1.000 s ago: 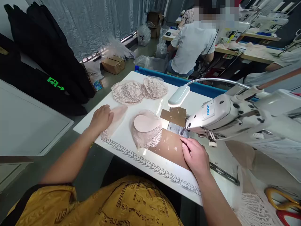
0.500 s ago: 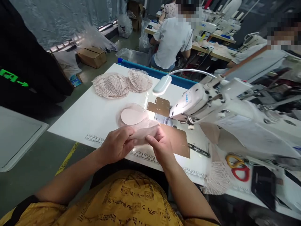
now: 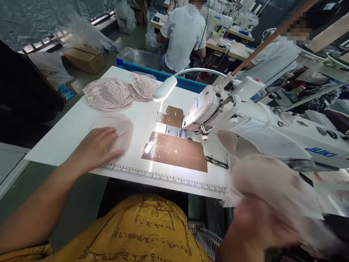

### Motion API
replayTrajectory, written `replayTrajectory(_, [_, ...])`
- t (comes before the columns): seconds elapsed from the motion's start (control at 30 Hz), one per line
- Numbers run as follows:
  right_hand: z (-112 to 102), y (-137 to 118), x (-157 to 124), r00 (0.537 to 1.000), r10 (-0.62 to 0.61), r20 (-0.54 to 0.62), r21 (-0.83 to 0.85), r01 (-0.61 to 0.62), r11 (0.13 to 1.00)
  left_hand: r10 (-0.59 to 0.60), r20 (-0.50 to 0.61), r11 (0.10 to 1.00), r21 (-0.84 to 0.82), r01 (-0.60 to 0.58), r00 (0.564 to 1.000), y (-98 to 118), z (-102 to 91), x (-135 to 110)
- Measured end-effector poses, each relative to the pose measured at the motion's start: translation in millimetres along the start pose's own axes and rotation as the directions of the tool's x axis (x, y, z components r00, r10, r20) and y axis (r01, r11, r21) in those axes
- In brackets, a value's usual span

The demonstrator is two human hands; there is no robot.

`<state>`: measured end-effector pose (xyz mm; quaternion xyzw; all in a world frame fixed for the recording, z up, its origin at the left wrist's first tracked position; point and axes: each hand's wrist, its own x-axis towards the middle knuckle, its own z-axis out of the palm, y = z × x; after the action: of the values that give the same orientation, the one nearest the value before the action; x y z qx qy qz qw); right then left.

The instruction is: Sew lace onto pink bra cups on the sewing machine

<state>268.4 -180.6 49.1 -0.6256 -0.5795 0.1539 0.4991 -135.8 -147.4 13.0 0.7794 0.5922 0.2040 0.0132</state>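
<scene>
My left hand [image 3: 95,149] lies with its fingers stretched out over a pale, sheer fabric piece [image 3: 125,129] at the left of the white table. At the lower right my right hand [image 3: 261,225] is smeared by motion, closed on a sheer pale beige fabric piece [image 3: 272,178]. Its fingertips are not distinct. Pale lace cups [image 3: 109,94] lie at the table's far left. The sewing machine [image 3: 207,109] stands between the hands, brown plates [image 3: 177,149] around its needle area.
A lamp [image 3: 165,88] arches over the white table [image 3: 68,134]. Thread snips [image 3: 216,162] lie right of the brown plate, and a ruler strip [image 3: 163,178] runs along the front edge. Co-workers [image 3: 184,36] sit beyond. A cardboard box [image 3: 84,60] stands on the floor.
My hands were together on the sheer fabric before the machine. They have parted: the left moved left onto fabric, the right swung far right with fabric. The view has shifted right.
</scene>
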Motion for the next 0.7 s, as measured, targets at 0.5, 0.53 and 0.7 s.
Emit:
replayTrajectory(0.5, [69, -24, 8, 0.962, -0.166, 0.216, 0.12, 0.142, 0.983, -0.144, 0.258, 0.721, -0.633, 0.28, 0.955, 67, -1.7, 20])
replayTrajectory(0.53, [75, -23, 8, 0.953, -0.109, 0.284, 0.156, 0.066, 0.986, -0.071, 0.31, 0.633, -0.721, 0.283, 0.948, 72, -0.3, 20])
replayTrajectory(0.7, [107, -22, -1, 0.608, 0.071, 0.791, 0.343, -0.537, 0.77, 0.516, 0.395, 0.089, -0.907, 0.411, 0.76, 105, 7.3, 21])
